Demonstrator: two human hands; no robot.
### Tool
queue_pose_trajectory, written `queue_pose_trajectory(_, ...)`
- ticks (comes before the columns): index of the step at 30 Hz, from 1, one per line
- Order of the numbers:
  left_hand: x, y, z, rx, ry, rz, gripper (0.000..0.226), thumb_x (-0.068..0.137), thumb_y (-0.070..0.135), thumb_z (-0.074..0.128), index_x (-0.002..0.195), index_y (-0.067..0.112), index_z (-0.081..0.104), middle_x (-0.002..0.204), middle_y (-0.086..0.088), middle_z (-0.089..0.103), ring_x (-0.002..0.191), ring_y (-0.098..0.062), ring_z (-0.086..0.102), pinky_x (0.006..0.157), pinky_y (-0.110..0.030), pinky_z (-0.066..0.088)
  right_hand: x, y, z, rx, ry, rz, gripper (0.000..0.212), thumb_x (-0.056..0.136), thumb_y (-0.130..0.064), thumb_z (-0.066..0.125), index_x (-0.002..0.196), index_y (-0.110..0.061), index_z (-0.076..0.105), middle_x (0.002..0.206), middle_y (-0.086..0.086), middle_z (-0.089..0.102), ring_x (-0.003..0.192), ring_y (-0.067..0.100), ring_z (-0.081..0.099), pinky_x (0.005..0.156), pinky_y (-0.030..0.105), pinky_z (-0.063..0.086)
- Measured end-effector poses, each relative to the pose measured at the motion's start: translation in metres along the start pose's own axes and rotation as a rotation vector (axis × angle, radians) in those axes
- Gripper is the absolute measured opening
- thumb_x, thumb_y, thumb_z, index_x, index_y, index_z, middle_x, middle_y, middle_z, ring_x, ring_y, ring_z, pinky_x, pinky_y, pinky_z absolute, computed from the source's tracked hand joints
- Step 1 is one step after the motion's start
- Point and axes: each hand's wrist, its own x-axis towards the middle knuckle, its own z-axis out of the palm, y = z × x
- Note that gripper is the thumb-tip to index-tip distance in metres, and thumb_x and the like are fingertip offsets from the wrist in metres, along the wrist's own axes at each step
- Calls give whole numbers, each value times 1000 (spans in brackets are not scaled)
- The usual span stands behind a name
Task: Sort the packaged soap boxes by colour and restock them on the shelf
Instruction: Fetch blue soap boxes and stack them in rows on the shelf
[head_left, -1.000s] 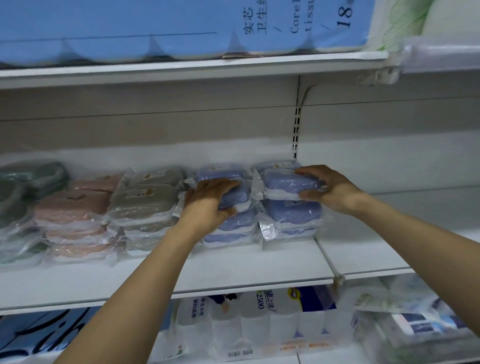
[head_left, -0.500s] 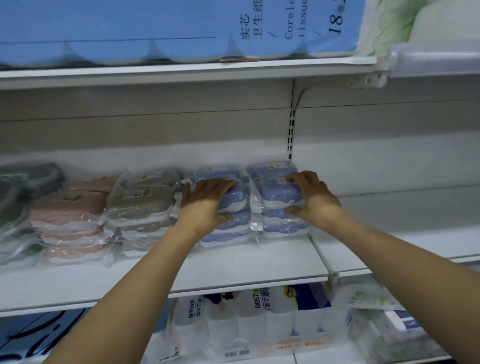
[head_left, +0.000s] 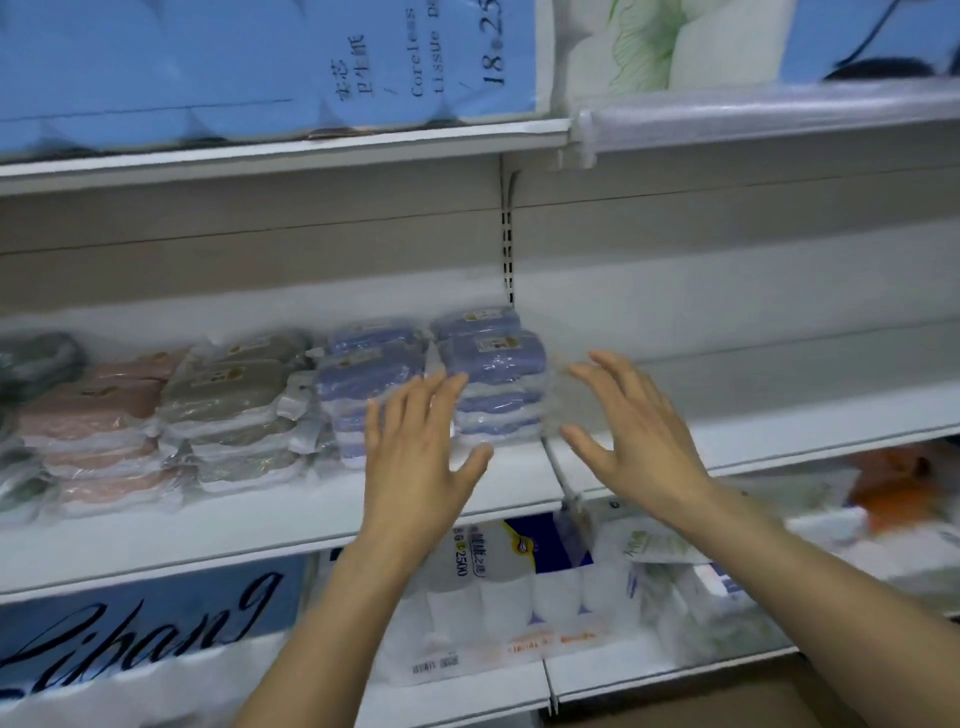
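Plastic-wrapped soap boxes stand in stacks on the white middle shelf (head_left: 260, 525), grouped by colour. From left to right there are dark green boxes (head_left: 36, 364), pink boxes (head_left: 93, 410), grey-olive boxes (head_left: 228, 389) and two blue stacks, one on the left (head_left: 363, 374) and one on the right (head_left: 493, 358). My left hand (head_left: 415, 457) hovers open in front of the blue stacks, fingers spread, holding nothing. My right hand (head_left: 634, 431) is open just right of the right blue stack, apart from it.
Large blue tissue packs (head_left: 260, 67) fill the upper shelf. Toilet paper packs (head_left: 498, 597) and other wrapped goods (head_left: 701, 577) sit on the shelf below. A slotted upright (head_left: 508, 249) divides the bays. The right shelf section (head_left: 779, 410) is bare.
Both hands have let go of the blue stacks and pulled back toward me, fingers now spread. The view shifted left and the image is blurred.
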Motion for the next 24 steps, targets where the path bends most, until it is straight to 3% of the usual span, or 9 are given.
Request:
queue_pose_trajectory(3,-33,58,19,-69,43,64,61,87,39,66,142,25,42,137,4,51,124,-20,47,103,-41,40,-60,27,-29,-28,52,-14,47,88,-45,47,130,-23,51,141,5,47,123,26,50,93,42,43)
queue_pose_trajectory(5,-50,98,36,-75,-2,112,61,86,39,66,141,26,42,134,3,52,119,-21,50,95,-38,44,-99,54,-53,-81,17,-15,46,88,-45,46,128,-22,52,138,5,49,120,26,53,92,42,44)
queue_pose_trajectory(11,-84,238,97,-15,-270,226,76,80,56,57,147,25,38,145,-7,46,130,-31,45,106,-51,38,-220,160,-139,-262,-130,208,61,87,-50,49,142,-24,40,147,4,39,129,28,44,94,44,43)
queue_pose_trajectory(15,-117,334,141,-130,-369,274,71,78,54,55,143,27,42,140,-2,50,126,-29,47,102,-46,41,-300,224,-198,-341,-212,372,66,91,-49,52,148,-28,26,149,-1,32,129,25,41,93,44,41)
queue_pose_trajectory(20,-156,429,198,-326,-536,282,70,85,48,63,147,27,36,144,-1,44,132,-24,40,106,-43,38,-383,299,-261,-344,-270,604,66,93,-46,52,149,-28,22,144,2,38,125,26,45,88,40,44)
queue_pose_trajectory(24,-171,493,251,-241,-663,455,67,88,48,59,147,30,33,143,4,44,131,-21,42,103,-37,34,-426,359,-280,-306,-324,745,62,94,-40,53,148,-27,26,143,2,37,128,25,42,84,37,42)
